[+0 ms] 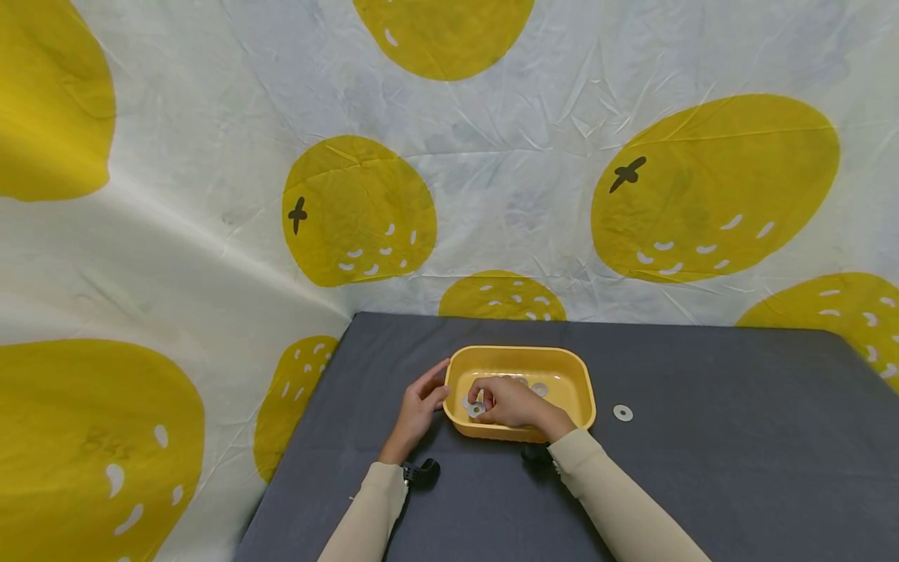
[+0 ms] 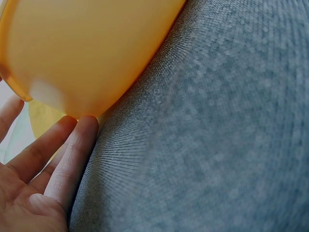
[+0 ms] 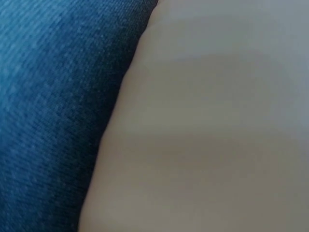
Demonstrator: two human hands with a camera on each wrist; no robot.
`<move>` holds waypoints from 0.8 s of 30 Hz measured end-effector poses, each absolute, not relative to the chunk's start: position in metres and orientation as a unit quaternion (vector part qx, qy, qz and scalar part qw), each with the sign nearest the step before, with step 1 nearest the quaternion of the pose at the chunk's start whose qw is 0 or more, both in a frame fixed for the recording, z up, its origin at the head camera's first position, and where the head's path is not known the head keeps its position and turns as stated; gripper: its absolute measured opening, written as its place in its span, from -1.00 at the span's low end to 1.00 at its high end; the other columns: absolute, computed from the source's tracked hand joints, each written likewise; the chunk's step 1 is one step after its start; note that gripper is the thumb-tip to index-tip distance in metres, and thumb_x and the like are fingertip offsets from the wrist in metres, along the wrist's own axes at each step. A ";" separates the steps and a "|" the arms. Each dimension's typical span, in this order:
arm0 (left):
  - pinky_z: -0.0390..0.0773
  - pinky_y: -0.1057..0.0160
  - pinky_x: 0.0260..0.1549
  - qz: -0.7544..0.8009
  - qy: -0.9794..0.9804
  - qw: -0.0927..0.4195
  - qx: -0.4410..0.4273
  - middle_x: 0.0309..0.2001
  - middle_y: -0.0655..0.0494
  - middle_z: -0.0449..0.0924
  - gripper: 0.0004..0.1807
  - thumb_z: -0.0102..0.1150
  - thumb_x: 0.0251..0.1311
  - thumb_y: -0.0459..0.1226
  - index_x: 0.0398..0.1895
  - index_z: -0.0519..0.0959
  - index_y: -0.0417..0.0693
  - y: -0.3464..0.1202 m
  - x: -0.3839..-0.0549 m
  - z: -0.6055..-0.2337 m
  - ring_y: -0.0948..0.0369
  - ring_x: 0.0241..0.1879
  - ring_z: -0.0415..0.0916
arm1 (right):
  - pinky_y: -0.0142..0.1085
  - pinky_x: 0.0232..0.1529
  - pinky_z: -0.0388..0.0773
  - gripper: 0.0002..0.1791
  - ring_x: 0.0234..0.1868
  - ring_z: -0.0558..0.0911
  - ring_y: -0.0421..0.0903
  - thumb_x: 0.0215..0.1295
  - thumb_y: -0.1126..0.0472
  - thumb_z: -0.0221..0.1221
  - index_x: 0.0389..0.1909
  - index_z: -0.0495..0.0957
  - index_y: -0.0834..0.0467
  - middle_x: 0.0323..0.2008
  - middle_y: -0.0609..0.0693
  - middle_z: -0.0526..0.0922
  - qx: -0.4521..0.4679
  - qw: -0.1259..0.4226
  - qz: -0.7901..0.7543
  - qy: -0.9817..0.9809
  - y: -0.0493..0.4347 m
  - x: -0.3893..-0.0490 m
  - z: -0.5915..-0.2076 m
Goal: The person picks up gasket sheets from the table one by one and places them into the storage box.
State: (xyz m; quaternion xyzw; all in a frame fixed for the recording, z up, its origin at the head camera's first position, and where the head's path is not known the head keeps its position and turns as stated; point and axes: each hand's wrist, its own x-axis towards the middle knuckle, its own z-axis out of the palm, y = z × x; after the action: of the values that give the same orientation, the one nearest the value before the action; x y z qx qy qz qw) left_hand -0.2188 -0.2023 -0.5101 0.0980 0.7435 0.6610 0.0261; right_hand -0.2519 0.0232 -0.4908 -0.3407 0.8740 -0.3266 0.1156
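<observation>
A yellow plastic tray with rounded corners sits on the dark cloth. My left hand is at its left end, and in the left wrist view the fairly straight fingers touch the tray's outer wall. Over the inside of the tray, my right hand has its thumb and index finger curled at a flat ring-shaped washer, which it appears to pinch. Other pale discs, among them one disc, lie on the tray's bottom, partly hidden by the right hand.
One loose washer lies on the grey cloth to the right of the tray. Behind and to the left hangs a white curtain with yellow fruit shapes. Mostly a pale beige surface fills the right wrist view.
</observation>
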 end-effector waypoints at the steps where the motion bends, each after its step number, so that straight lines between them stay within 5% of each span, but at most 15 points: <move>1: 0.71 0.20 -0.02 0.662 0.743 0.026 0.097 0.21 -0.41 0.55 -0.44 0.09 0.48 -0.33 0.52 0.35 -0.08 -0.202 -0.219 -0.511 -0.29 0.20 0.52 | -0.33 -0.34 0.38 -0.78 -0.53 0.47 -0.25 0.27 0.15 0.41 -0.12 0.64 0.08 -0.51 -0.17 0.54 -0.338 0.117 -0.327 0.875 0.023 -0.252 -0.491; 10: 0.71 0.21 -0.01 0.660 0.745 0.022 0.093 0.21 -0.37 0.57 -0.44 0.10 0.48 -0.33 0.52 0.36 -0.05 -0.202 -0.219 -0.513 -0.25 0.20 0.54 | -0.36 -0.47 0.40 -0.83 -0.55 0.44 -0.17 0.35 0.19 0.33 -0.09 0.64 0.10 -0.49 -0.09 0.51 -0.294 0.110 -0.384 0.868 0.036 -0.250 -0.485; 24: 0.68 0.36 -0.07 0.663 0.742 0.024 0.103 0.23 -0.41 0.54 -0.43 0.09 0.48 -0.34 0.53 0.34 -0.10 -0.204 -0.219 -0.514 -0.28 0.20 0.52 | -0.36 -0.50 0.38 -0.87 -0.56 0.39 -0.23 0.42 0.19 0.27 -0.07 0.64 0.08 -0.51 -0.09 0.50 -0.246 -0.037 -0.431 0.868 0.134 -0.235 -0.455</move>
State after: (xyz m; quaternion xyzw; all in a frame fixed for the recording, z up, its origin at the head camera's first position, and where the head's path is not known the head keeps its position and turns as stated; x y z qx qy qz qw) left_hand -0.2187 -0.2038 -0.5137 0.1026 0.7416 0.6625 0.0242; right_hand -0.2352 0.1341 -0.4550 -0.2456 0.8676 -0.4307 -0.0372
